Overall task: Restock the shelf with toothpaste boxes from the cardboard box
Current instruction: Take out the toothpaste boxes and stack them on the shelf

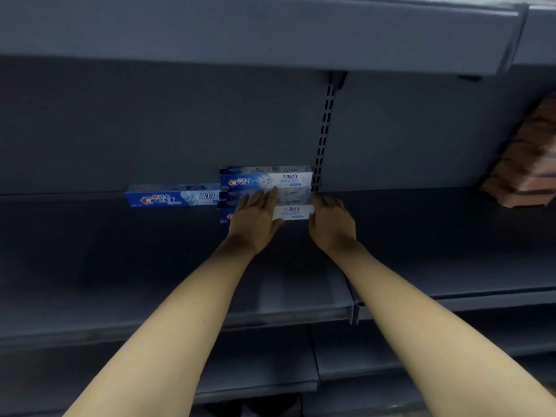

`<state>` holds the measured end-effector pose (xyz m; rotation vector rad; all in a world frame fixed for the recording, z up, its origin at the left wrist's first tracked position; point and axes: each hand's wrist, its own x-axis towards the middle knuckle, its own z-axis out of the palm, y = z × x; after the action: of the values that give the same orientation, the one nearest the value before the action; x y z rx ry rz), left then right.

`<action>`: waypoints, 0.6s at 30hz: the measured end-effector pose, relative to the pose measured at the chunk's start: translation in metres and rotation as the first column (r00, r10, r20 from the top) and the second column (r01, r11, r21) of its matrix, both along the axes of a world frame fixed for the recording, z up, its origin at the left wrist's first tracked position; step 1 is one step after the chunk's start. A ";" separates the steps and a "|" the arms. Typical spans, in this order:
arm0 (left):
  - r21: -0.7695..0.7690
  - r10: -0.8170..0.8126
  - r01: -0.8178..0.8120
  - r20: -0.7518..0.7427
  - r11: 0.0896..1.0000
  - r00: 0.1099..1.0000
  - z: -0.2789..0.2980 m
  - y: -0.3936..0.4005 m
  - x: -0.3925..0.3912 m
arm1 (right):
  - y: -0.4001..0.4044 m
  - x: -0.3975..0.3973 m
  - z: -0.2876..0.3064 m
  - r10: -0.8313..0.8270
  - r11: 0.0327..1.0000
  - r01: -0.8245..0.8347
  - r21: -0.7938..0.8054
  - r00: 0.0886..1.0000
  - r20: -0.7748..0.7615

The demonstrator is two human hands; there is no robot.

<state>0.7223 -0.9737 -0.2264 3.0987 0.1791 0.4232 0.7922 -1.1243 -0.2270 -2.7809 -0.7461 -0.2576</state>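
Dark grey shelf [120, 251], both arms reaching in. Stack of toothpaste boxes [266, 179] sits at the back wall, just beside the slotted upright [323, 136]. Single toothpaste box [173, 196] lies at 9 o'clock of the stack, touching it. Brown packets [526, 158] at 3 o'clock, cut off by the frame. Left hand [255, 218] lies flat, fingers extended, across the stack's lower boxes and hides them in part. Right hand [331, 221] cups the stack's right end; its grip cannot be told. Cardboard box out of view.

Both bare forearms stretched far forward, converging. Left hand [255, 219] flat, palm down, fingers extended together. Right hand [331, 219] cupped, fingers curled, just beside left.
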 end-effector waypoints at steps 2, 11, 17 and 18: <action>-0.019 0.010 -0.010 -0.003 1.000 1.000 -0.003 -0.009 -0.014 | -0.003 -0.013 -0.005 0.033 0.999 -0.033 0.017 0.999 0.032; -0.014 0.056 -0.055 0.130 0.998 0.990 -0.013 -0.046 -0.092 | -0.018 -0.080 -0.017 -0.005 0.977 -0.025 0.214 0.990 0.139; 0.067 -0.086 0.076 0.154 0.995 0.984 -0.024 -0.060 -0.146 | -0.040 -0.147 -0.038 -0.094 0.940 0.003 0.342 0.964 0.250; 0.075 -0.129 0.117 0.176 0.990 0.976 -0.028 -0.063 -0.157 | -0.043 -0.161 -0.046 -0.106 0.942 0.015 0.336 0.962 0.253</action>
<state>0.5657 -1.0369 -0.2547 3.0871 -0.0288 0.7141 0.6309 -1.1676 -0.2729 -2.4748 -0.6073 -0.7149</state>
